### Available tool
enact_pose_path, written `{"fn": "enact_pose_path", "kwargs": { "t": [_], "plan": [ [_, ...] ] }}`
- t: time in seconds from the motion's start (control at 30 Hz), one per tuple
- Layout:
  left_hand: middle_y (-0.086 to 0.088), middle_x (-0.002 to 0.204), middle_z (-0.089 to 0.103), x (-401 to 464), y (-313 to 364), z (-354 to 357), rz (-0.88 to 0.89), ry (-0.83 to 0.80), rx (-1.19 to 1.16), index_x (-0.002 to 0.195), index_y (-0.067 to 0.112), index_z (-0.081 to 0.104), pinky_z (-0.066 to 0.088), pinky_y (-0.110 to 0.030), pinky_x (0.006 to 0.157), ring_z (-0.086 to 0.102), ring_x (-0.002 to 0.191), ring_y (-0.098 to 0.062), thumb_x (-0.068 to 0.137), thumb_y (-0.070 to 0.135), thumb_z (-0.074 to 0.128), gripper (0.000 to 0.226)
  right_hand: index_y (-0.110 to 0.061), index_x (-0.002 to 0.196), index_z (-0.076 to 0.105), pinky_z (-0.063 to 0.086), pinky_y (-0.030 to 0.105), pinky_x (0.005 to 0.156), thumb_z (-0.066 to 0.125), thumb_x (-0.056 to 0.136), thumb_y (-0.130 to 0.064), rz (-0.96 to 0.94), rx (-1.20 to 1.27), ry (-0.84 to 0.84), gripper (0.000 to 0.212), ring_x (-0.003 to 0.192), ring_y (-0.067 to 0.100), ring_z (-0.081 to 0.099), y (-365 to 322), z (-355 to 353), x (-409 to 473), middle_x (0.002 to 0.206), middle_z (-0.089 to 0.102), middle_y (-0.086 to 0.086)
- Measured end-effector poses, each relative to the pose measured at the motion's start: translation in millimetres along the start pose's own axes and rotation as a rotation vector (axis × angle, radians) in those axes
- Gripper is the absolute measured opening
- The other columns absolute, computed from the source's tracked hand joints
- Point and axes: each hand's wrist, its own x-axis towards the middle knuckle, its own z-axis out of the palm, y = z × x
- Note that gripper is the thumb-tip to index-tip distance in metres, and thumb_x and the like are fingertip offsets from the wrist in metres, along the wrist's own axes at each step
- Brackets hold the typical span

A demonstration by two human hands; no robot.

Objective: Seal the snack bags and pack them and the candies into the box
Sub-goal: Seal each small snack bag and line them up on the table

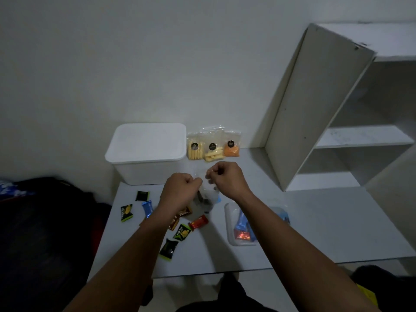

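Clear, thin plastic made the small snack bag (pixel 206 194) hard to see; it hung upright between the two hands above the pale grey bench (pixel 326 221), in front of the white lidded plastic box (pixel 146 152). The left hand (pixel 182 188) was clenched on the left corner of the bag's mouth, and the right hand (pixel 227 177) pinched the right corner. I judged that they held it so to stretch the top edge straight, because a zip strip presses closed more easily when it is tight. The long axis of the bag ran up and down, the mouth was pointing up toward the hands, and the dark contents sat at the bottom, so nothing could fall out during sealing.

Three clear snack bags with black round labels (pixel 212 145) stood leaning against the wall just beside the box, two with pale yellow sticks and one with orange pieces; their mouths pointed up too. Whether they were sealed I could not tell.

The loose wrapped candies in green, black, blue, brown and red (pixel 180 230) lay scattered flat on the bench under the left forearm, near the person, probably within easy reach for packing. A flat clear bag with blue and red wrappers inside (pixel 240 230) lay under the right forearm. The lid of the box was on, so the packing seemed not yet started.
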Motion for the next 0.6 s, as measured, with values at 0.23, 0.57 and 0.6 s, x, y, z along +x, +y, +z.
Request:
{"fn": "enact_pose_path", "kwargs": {
  "t": [0.23,0.57,0.6],
  "plan": [
    [0.0,0.066,0.059,-14.4,-4.7,-20.0,0.076,0.072,-0.085,0.072,0.007,0.058,0.041,-0.03,0.063,0.051,0.06,-0.012,0.091,0.025,0.059,0.026,-0.012,0.08,0.074,0.055,0.023,0.064,0.068,0.096,-0.015,-0.092,-0.057,-0.072,0.017,0.071,0.002,0.073,-25.1,-17.7,0.1,0.081,0.077,-0.002],
    [0.006,0.083,0.07,-12.4,4.8,-30.7,0.284,0.061,-0.155,0.086,0.023,0.066,0.051,-0.029,0.075,0.066,0.08,-0.007,0.101,0.028,0.059,0.017,0.0,0.1,0.074,0.059,0.043,0.087,0.064,0.101,-0.019,-0.056,0.063,-0.384,0.022,0.095,0.024,0.078,-51.7,-40.9,-5.8,0.098,0.08,0.011],
    [0.004,0.082,0.072,-13.1,7.0,-30.5,0.295,0.063,-0.156,0.083,0.021,0.064,0.052,-0.028,0.075,0.067,0.078,-0.01,0.102,0.027,0.057,0.021,0.0,0.099,0.075,0.059,0.044,0.086,0.063,0.101,-0.018,-0.061,0.057,-0.389,0.022,0.092,0.025,0.077,-51.6,-42.2,-5.8,0.096,0.08,0.012]
  ]
}}
